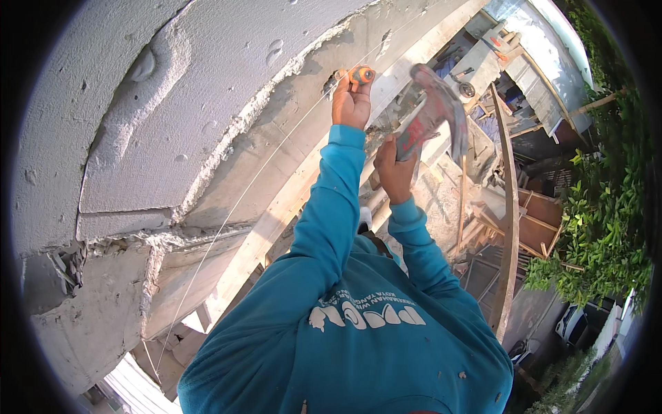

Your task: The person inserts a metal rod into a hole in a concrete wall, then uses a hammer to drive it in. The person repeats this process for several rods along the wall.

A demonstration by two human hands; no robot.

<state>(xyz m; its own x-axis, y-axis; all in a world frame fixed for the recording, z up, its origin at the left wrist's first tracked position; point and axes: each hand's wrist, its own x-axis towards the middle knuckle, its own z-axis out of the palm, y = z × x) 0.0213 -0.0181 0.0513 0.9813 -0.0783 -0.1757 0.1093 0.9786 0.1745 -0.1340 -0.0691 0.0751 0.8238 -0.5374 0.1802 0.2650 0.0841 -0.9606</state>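
Note:
My left hand is stretched out to the grey concrete band of the wall and grips an orange-handled tool, its tip set against the concrete. My right hand is closed on the red handle of a hammer. The hammer's head is raised and blurred, a short way right of the tool. Both arms are in teal sleeves. A thin taut string runs along the wall past the left hand.
White blocks with rough mortar joints fill the left. A pale wooden plank runs along below the concrete band. Timber poles and boards lie far below; green bushes and a parked car are at right.

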